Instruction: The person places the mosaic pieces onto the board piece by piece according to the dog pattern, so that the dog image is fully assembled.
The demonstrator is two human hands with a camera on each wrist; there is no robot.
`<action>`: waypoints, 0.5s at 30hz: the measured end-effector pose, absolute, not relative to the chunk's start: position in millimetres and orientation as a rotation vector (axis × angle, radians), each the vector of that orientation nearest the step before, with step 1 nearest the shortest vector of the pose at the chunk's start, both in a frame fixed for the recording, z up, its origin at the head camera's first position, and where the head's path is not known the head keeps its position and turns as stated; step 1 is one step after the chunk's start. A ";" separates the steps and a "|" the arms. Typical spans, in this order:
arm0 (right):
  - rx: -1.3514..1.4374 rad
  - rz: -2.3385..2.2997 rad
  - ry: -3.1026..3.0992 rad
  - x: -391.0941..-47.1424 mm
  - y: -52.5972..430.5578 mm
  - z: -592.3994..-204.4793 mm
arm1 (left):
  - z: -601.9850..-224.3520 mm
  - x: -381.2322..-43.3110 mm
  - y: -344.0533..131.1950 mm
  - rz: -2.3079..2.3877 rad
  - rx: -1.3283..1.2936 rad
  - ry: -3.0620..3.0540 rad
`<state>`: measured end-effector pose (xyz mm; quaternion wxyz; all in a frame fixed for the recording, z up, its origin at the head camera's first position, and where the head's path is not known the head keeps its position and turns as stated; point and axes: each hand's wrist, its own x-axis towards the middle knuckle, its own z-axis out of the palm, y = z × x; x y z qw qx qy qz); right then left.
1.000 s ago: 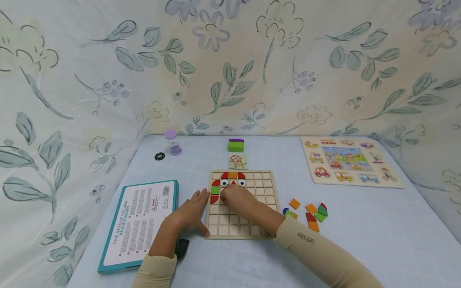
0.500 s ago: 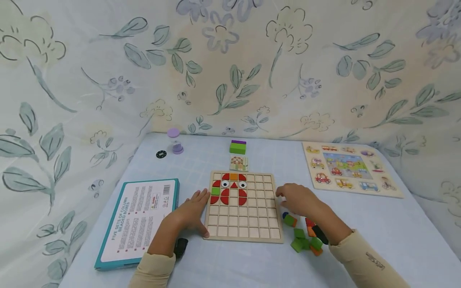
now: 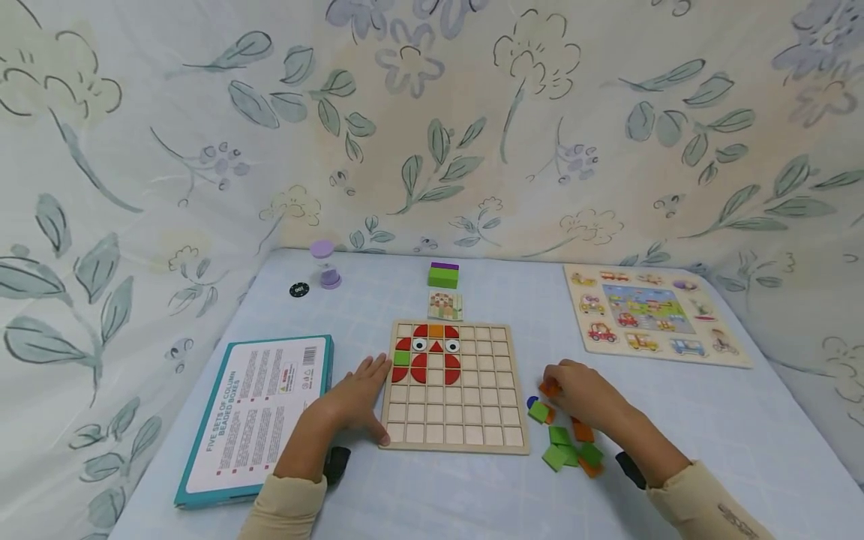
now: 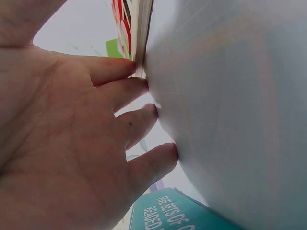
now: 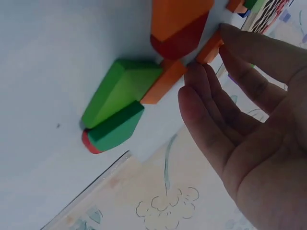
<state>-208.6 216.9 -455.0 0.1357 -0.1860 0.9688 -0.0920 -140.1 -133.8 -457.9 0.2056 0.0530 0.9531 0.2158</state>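
Observation:
A wooden grid board (image 3: pixel 454 434) lies on the table, its upper left cells filled with red rounded tiles (image 3: pixel 418 368), a red triangle, a green square, an orange square and two eye tiles (image 3: pixel 452 346). My left hand (image 3: pixel 352 401) rests along the board's left edge with fingers spread; in the left wrist view the fingertips touch the board's side and the cloth. To the right of the board, my right hand (image 3: pixel 587 394) pinches an orange square tile (image 5: pixel 209 49) between thumb and fingers, close to the table. Loose green tiles (image 3: pixel 559 436) and orange tiles lie beside it.
A teal-edged box (image 3: pixel 270 412) lies at the left. Behind the board are a pattern card (image 3: pixel 445 305), a green block (image 3: pixel 442 278), a purple sand timer (image 3: pixel 328 266) and a black disc (image 3: pixel 299 289). A picture puzzle (image 3: pixel 594 322) lies at the back right.
My right hand has left the board's filled cells, moved right to the loose tiles and taken hold of an orange one. The left hand has stayed at the board's edge.

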 end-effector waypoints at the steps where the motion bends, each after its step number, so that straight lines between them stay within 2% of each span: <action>1: -0.551 -0.256 2.805 -209.9 216.1 -455.4 | -458.3 -140.2 -134.2 0.603 0.145 2.656; 15: -0.676 -0.173 2.722 -224.3 193.6 -442.3 | -456.7 -139.2 -134.8 0.605 0.153 2.662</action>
